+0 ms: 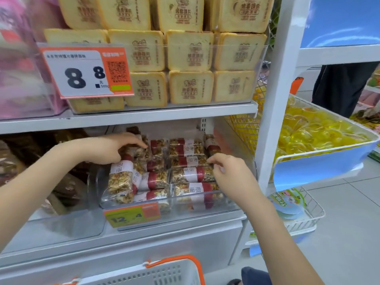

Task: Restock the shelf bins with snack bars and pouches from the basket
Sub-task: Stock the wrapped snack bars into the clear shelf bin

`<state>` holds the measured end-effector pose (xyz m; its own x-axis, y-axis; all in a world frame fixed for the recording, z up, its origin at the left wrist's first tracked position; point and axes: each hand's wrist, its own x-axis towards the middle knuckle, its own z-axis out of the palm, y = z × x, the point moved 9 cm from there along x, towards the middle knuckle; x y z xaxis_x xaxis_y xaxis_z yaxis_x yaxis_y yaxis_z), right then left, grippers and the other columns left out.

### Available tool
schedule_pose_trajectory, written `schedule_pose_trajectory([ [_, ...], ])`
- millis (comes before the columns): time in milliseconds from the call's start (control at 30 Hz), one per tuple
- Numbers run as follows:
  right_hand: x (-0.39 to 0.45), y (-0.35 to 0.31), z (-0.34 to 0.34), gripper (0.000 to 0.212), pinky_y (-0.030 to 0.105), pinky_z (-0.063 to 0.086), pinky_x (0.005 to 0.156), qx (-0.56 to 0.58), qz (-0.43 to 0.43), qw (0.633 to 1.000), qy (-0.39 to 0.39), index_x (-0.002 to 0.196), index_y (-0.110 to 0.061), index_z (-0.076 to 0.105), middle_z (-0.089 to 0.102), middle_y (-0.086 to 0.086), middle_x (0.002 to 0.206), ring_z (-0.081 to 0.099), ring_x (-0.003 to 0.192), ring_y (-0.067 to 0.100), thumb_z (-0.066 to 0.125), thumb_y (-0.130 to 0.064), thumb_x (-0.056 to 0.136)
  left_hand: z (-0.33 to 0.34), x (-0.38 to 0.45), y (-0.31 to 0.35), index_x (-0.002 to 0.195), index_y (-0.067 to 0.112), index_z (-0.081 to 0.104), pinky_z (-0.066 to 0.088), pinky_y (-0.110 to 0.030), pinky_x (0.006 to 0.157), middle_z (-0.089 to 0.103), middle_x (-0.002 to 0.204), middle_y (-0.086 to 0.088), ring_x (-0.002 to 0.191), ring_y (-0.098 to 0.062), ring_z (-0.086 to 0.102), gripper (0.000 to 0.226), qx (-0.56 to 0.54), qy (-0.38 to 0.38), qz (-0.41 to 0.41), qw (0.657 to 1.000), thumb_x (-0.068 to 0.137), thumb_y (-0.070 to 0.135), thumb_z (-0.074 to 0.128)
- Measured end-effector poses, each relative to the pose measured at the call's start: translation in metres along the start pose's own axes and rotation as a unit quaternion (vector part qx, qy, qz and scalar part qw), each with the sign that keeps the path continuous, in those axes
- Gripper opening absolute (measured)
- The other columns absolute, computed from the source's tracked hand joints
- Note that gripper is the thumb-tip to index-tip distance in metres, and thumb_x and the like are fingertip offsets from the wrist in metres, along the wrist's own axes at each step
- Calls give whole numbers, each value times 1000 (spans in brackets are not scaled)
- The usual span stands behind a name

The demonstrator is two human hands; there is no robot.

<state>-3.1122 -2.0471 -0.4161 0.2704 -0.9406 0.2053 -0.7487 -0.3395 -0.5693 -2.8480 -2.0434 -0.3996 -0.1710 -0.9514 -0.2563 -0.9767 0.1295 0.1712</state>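
Observation:
A clear plastic shelf bin [226, 204] on the lower shelf holds several nut-and-seed snack bars [191, 174] in clear wrappers with red and white labels. My left hand [111, 148] reaches into the back left of the bin, fingertips curled on a bar there. My right hand [228, 171] is over the right side of the bin, its fingers pinching the end of a bar. One bar [120, 182] leans upright against the bin's left front. The white basket [164, 272] with orange handles sits at the bottom edge of view, its contents hidden.
Above, a bin of toast-shaped packs [189, 52] carries an 8.8 price tag [86, 73]. A 12.4 tag [131, 215] hangs on the bar bin. A blue tray of yellow jelly cups [320, 136] and a wire rack [304, 214] stand to the right. Dark packs [61, 182] fill the left bin.

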Motion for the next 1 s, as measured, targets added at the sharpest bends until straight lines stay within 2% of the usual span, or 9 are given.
schedule_pose_trajectory([
  [100, 1, -29, 12, 36, 35, 53, 73, 32, -52, 998, -22, 121, -26, 60, 65, -1, 114, 60, 74, 11, 42, -9, 95, 15, -9, -3, 117, 60, 36, 20, -33, 116, 22, 151, 14, 141, -11, 18, 79, 32, -96, 1, 995, 77, -5, 57],
  [167, 2, -42, 25, 36, 39, 54, 77, 36, -74, 995, -48, 125, -27, 57, 64, 0, 116, 62, 80, 15, 42, -9, 97, 20, -11, 4, 120, 53, 43, 17, -30, 115, 22, 149, 13, 141, -12, 16, 68, 70, -114, 17, 991, 79, 4, 65],
  [267, 5, -58, 38, 34, 44, 54, 85, 58, -93, 992, -66, 124, -30, 56, 66, 0, 111, 64, 97, 23, 45, -12, 97, 13, -9, 8, 108, 50, 50, 23, -25, 109, 32, 142, 10, 135, -13, 26, 53, 39, -77, 42, 995, 77, 14, 74],
  [400, 9, -78, 42, 29, 21, 52, 79, 203, -92, 971, -86, 126, -34, 53, 61, -13, 114, 60, 92, 1, 50, -33, 97, -7, -3, 17, 109, 52, 52, 30, -18, 100, 43, 130, 15, 128, -4, 34, 50, -82, 24, 87, 992, 77, 24, 77],
  [533, 9, -80, 47, 41, 34, 53, 87, 256, -65, 958, -111, 132, -37, 45, 55, -17, 122, 61, 92, 3, 51, -48, 93, -5, 17, 34, 124, 40, 52, 30, -20, 95, 41, 128, 12, 122, -6, 37, 54, -18, 36, 90, 995, 77, 30, 76],
  [667, 12, -53, 27, 28, 30, 51, 79, 197, -34, 979, -41, 117, -31, 56, 59, -14, 109, 59, 89, 0, 55, -44, 92, -5, 43, 52, 128, 38, 50, 35, -28, 100, 40, 135, 5, 127, -14, 37, 57, -44, 58, 78, 994, 78, 30, 75],
  [833, 7, 3, -21, 24, 32, 49, 79, 145, 39, 982, 114, 117, -24, 56, 63, -6, 101, 59, 90, 14, 54, -30, 94, -12, 99, 101, 140, 33, 38, 41, -29, 94, 44, 140, 2, 121, -20, 46, 50, -35, 113, 122, 985, 94, 23, 55],
  [933, 1, 28, -39, 18, 9, 41, 65, 173, 62, 971, 156, 113, -22, 57, 60, -13, 92, 55, 80, -1, 52, -20, 95, -6, 143, 122, 149, 30, 22, 46, -32, 77, 32, 147, -6, 100, -20, 52, 59, 57, 126, 125, 982, 98, 12, 44],
  [1000, -1, 37, -42, 18, 6, 39, 60, 180, 67, 969, 155, 111, -22, 56, 60, -15, 92, 54, 78, -6, 52, -16, 95, -1, 166, 130, 149, 32, 18, 50, -38, 81, 19, 153, -8, 109, -25, 51, 65, 91, 135, 112, 980, 96, 4, 41],
])
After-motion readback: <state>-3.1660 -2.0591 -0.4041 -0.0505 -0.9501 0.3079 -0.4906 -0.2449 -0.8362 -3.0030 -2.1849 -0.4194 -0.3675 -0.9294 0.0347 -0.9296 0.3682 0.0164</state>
